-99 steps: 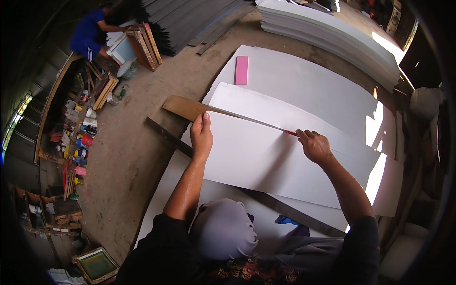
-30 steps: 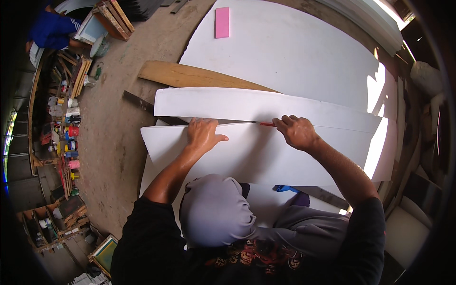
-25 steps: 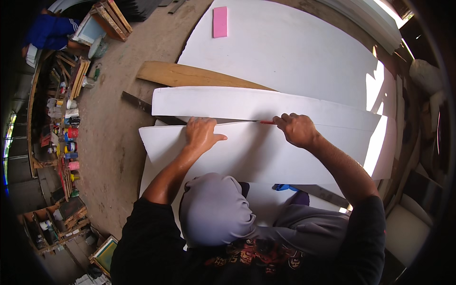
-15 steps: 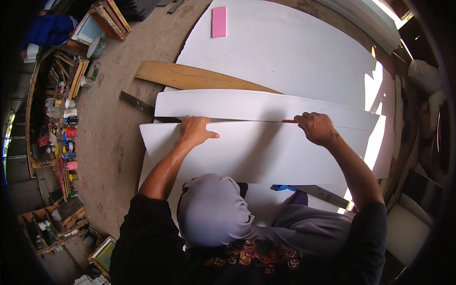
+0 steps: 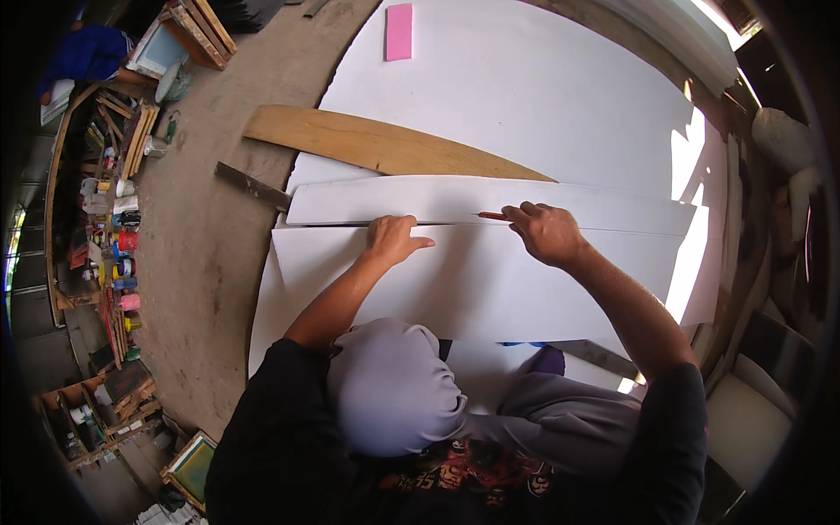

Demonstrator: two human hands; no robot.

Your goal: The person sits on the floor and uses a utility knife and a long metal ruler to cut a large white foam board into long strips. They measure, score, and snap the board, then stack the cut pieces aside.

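Note:
My right hand [image 5: 548, 232] is closed around a slim red-handled cutter knife [image 5: 492, 215]. Its thin tip points left over a long white strip [image 5: 350, 199], close to the line between that strip and a large white sheet [image 5: 367, 297] on my near side. Whether the tip touches is unclear. My left hand [image 5: 394, 241] grips the near sheet's far edge, fingers bent over it into the narrow dark gap and thumb stretched along the top. To the hand's right the gap narrows to a thin line.
Beyond the strip lie a curved brown board [image 5: 385, 144] and a pink block [image 5: 399, 32] on a larger white sheet [image 5: 542, 96]. A dark metal bar [image 5: 252, 185] sticks out left. Paint pots [image 5: 126, 242] line the left side. A person in blue [image 5: 87, 52] is at the far left.
The cutter knife and my right hand have shifted left, off the line onto the strip. My left hand has slid right along the edge, and the gap at the left has narrowed.

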